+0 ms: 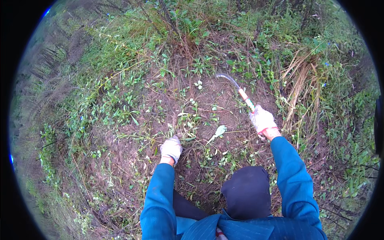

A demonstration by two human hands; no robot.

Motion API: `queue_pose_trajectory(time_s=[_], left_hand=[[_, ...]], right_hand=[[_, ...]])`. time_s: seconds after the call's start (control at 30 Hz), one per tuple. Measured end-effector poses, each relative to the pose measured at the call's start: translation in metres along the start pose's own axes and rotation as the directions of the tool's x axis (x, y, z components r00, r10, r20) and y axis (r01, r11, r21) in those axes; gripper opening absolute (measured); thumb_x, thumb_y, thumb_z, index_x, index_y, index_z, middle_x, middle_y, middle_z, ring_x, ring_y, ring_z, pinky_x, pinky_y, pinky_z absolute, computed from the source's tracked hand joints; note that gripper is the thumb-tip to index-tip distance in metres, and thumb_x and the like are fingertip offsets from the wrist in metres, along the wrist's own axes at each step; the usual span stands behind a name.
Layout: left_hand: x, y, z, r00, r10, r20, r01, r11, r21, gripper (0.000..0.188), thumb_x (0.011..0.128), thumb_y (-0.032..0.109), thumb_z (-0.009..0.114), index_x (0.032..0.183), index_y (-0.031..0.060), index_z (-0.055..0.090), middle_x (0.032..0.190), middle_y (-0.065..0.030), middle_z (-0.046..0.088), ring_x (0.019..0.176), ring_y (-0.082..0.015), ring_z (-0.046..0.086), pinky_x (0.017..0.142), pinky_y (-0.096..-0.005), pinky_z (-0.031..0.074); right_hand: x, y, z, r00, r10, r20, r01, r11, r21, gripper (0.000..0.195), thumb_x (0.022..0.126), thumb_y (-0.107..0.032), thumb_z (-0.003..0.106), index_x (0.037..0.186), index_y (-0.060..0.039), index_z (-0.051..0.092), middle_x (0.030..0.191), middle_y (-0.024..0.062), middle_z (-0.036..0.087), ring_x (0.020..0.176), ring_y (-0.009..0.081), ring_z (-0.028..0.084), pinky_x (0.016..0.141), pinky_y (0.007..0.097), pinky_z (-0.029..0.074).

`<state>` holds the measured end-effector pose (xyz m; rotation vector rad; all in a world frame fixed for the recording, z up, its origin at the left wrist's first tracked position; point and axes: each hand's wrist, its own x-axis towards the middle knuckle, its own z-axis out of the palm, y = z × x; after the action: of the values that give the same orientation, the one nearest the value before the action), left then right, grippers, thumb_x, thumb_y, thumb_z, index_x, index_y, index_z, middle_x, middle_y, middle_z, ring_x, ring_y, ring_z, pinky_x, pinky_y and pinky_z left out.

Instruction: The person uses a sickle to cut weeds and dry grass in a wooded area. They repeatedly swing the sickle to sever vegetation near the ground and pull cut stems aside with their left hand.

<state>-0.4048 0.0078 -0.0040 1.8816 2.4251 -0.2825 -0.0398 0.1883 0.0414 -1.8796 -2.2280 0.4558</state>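
Note:
My right hand [262,120], in a whitish work glove with a red cuff edge, grips the handle of a sickle [246,98]. Its thin curved metal blade [230,78] points up and to the left over the soil. Further left and lower, my left hand [172,149], gloved too, is curled low against the ground. Leafy weeds [187,127] spread just beyond its fingers; whether they are gripped is hidden. Between the hands lies a pale, wilted leafy sprig [218,132] on the brown soil [222,115].
A dark-clad knee [247,192] sits close below the hands. Dry straw-coloured grass [300,81] droops at the right. Denser green growth [120,54] with woody stems [168,16] rises at the far side. Loose cut stems and leaves litter the lower left.

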Motion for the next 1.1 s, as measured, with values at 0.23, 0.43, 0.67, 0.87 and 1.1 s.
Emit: queue_pose_trajectory(time_s=[0.23,0.43,0.67,0.87,1.1], left_hand=[[-0.065,-0.146,-0.072,0.924,-0.275,-0.265,0.296,0.955,0.039,0.017,0.084,0.014,0.047,0.088,0.0067,0.062,0.080,-0.0195,0.065,0.075,-0.0380,0.065,0.065,-0.0480,0.052],[-0.257,-0.409,-0.010,0.506,-0.830,-0.236,0.833,0.398,0.385,0.036,0.097,0.026,0.036,0.114,0.0057,0.061,0.109,-0.0160,0.065,0.094,-0.0310,0.066,0.080,-0.0399,0.054],[-0.140,-0.227,-0.011,0.792,-0.581,-0.189,0.604,0.790,0.105,0.061,0.075,0.020,0.065,0.132,0.0056,0.045,0.131,-0.0189,0.050,0.117,-0.0365,0.051,0.097,-0.0447,0.043],[-0.027,-0.035,-0.021,0.947,0.200,-0.252,-0.224,0.972,-0.071,0.058,0.075,0.027,0.066,0.126,0.0032,0.050,0.125,-0.0188,0.053,0.117,-0.0394,0.048,0.097,-0.0504,0.040],[-0.009,0.054,0.009,0.977,0.201,0.071,-0.191,0.973,-0.130,0.080,0.077,0.041,0.068,0.141,0.0063,0.036,0.144,-0.0197,0.037,0.132,-0.0396,0.035,0.106,-0.0515,0.033]], right_hand=[[-0.172,0.138,0.045,0.999,-0.006,0.048,0.016,0.977,-0.212,0.025,0.083,-0.027,0.062,0.095,-0.0072,0.053,0.066,0.0175,0.061,0.061,0.0378,0.062,0.053,0.0466,0.050],[-0.448,0.313,0.026,0.966,0.235,0.105,-0.150,0.846,-0.511,0.029,0.082,-0.024,0.062,0.100,-0.0031,0.052,0.055,0.0164,0.058,0.050,0.0366,0.059,0.045,0.0473,0.046],[-0.366,0.206,-0.016,0.888,0.454,-0.074,-0.460,0.870,-0.178,0.030,0.087,-0.032,0.062,0.093,-0.0044,0.052,0.063,0.0241,0.060,0.062,0.0427,0.061,0.053,0.0503,0.049],[-0.153,0.136,0.000,0.927,0.049,-0.373,-0.138,0.966,-0.217,0.026,0.084,-0.033,0.067,0.087,-0.0110,0.054,0.057,0.0121,0.059,0.049,0.0347,0.060,0.044,0.0421,0.050],[-0.108,0.137,-0.082,0.993,0.115,0.034,-0.095,0.927,-0.363,0.021,0.088,-0.028,0.055,0.094,-0.0074,0.054,0.078,0.0158,0.065,0.070,0.0377,0.064,0.064,0.0490,0.051]])
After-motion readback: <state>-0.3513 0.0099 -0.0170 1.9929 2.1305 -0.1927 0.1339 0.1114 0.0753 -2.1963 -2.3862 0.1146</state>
